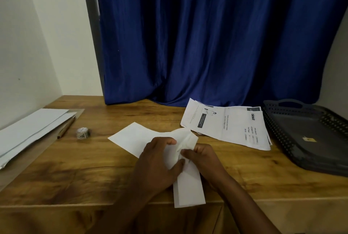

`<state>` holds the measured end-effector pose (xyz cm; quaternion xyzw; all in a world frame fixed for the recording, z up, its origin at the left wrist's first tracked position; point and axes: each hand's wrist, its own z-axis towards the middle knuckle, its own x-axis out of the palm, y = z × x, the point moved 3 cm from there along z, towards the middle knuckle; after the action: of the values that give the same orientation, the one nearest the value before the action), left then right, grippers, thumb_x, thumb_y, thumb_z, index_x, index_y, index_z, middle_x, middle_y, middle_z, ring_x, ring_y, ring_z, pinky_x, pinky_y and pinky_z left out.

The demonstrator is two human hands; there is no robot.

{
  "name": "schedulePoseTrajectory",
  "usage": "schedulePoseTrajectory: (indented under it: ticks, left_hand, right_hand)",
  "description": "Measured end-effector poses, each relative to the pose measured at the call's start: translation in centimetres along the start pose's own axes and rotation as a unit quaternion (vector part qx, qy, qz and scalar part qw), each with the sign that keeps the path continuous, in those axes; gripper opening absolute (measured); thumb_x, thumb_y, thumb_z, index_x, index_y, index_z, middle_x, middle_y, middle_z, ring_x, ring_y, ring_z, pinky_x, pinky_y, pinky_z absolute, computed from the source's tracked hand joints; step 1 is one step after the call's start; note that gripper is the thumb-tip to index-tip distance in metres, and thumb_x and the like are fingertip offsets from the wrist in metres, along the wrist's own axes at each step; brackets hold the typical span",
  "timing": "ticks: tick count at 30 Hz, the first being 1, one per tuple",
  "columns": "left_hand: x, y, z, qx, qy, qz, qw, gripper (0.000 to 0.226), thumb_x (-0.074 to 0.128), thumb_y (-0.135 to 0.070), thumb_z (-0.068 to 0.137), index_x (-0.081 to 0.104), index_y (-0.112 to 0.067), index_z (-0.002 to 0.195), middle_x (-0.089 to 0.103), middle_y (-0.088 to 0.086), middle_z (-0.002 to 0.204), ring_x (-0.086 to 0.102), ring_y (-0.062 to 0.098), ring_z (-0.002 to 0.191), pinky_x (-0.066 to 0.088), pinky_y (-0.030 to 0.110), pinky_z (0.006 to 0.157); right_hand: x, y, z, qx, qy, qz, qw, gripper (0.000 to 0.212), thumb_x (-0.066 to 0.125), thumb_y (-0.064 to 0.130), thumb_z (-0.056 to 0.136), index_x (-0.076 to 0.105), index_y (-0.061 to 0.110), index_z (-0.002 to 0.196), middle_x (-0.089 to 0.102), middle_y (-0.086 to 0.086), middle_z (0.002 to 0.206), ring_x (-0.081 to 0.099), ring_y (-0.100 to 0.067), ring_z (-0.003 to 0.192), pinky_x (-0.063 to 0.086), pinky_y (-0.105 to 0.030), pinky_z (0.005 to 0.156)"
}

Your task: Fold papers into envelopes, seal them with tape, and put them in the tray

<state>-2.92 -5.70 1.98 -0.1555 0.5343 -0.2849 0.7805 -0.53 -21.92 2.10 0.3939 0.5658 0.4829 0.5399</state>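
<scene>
A white sheet of paper [131, 136] lies partly folded near the front middle of the wooden table [84, 167]; one flap points far left and a narrow folded strip hangs over the front edge. My left hand [158, 162] grips the crumpled middle of the paper between thumb and fingers. My right hand [202, 156] pinches the same bunched part from the right. A stack of printed papers [229, 124] lies behind the hands. The dark plastic tray [301, 150] stands at the right with only a small yellow scrap in it. A small roll of tape [82, 133] sits at the left.
White envelopes [32, 130] lie stacked at the far left, with a pencil [66, 127] beside them. A blue curtain [216, 35] hangs behind the table and touches its back edge. A wall closes off the left side.
</scene>
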Motion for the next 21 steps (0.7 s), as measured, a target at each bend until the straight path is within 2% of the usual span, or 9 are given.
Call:
schedulePoseTrajectory:
  ticks: [4,8,11,14,18,20,21]
  left_hand:
    - [-0.2,0.1,-0.6,0.020,-0.036,-0.012,0.999,0.052,0.075,-0.054,0.081,0.051,-0.034,0.123,0.049,-0.024,0.119,0.048,-0.003,0.104,0.033,-0.002,0.078]
    - [-0.5,0.3,-0.8,-0.008,-0.068,-0.031,0.997,0.039,0.080,-0.043,0.080,0.052,-0.031,0.104,0.053,-0.017,0.105,0.052,0.002,0.091,0.035,0.001,0.073]
    - [-0.6,0.2,-0.7,-0.028,-0.067,-0.025,0.997,0.029,0.078,-0.040,0.082,0.053,-0.031,0.094,0.056,-0.015,0.098,0.054,0.006,0.089,0.035,0.004,0.073]
    - [-0.6,0.1,-0.9,-0.018,-0.073,0.017,0.997,0.026,0.073,-0.047,0.083,0.052,-0.034,0.089,0.055,-0.018,0.094,0.051,0.006,0.090,0.036,0.010,0.076]
    - [-0.8,-0.1,-1.4,0.007,-0.100,0.052,0.994,0.023,0.067,-0.050,0.087,0.052,-0.032,0.090,0.061,-0.013,0.097,0.049,0.006,0.087,0.039,0.018,0.078]
    - [-0.7,-0.2,-1.5,0.023,-0.119,0.070,0.990,0.023,0.062,-0.050,0.088,0.056,-0.029,0.091,0.063,-0.011,0.095,0.049,0.006,0.084,0.041,0.019,0.074]
    - [-0.7,-0.2,-1.5,0.030,-0.132,0.075,0.988,0.024,0.060,-0.050,0.087,0.057,-0.027,0.091,0.063,-0.009,0.093,0.051,0.007,0.082,0.044,0.020,0.071]
  right_hand:
    - [0.1,0.3,-0.2,-0.019,0.002,0.012,1.000,0.017,0.066,0.022,0.095,0.077,0.010,0.088,0.078,-0.005,0.084,0.074,-0.023,0.074,0.060,-0.029,0.065]
    - [0.4,0.4,-0.3,-0.026,-0.019,0.002,0.999,0.017,0.069,0.025,0.092,0.077,0.015,0.082,0.077,0.001,0.079,0.073,-0.014,0.067,0.055,-0.021,0.058]
    - [0.7,0.2,-0.1,-0.031,-0.028,-0.020,0.999,0.014,0.070,0.024,0.092,0.078,0.016,0.083,0.078,0.004,0.080,0.074,-0.013,0.070,0.059,-0.025,0.063]
    - [0.9,-0.1,0.2,-0.021,-0.057,-0.063,0.996,0.015,0.070,0.024,0.091,0.078,0.015,0.082,0.076,0.003,0.080,0.072,-0.015,0.072,0.060,-0.033,0.070]
    - [1.2,-0.1,0.6,0.006,-0.085,-0.088,0.992,0.028,0.070,0.034,0.089,0.076,0.008,0.081,0.075,-0.006,0.079,0.071,-0.024,0.074,0.059,-0.042,0.076]
    - [1.4,0.2,0.7,0.010,-0.083,-0.101,0.991,0.029,0.071,0.040,0.088,0.074,0.012,0.079,0.073,-0.005,0.079,0.070,-0.021,0.072,0.058,-0.039,0.071]
    - [1.4,0.2,0.7,0.013,-0.081,-0.102,0.991,0.023,0.071,0.040,0.087,0.071,0.019,0.077,0.072,0.000,0.079,0.069,-0.016,0.072,0.056,-0.032,0.066]
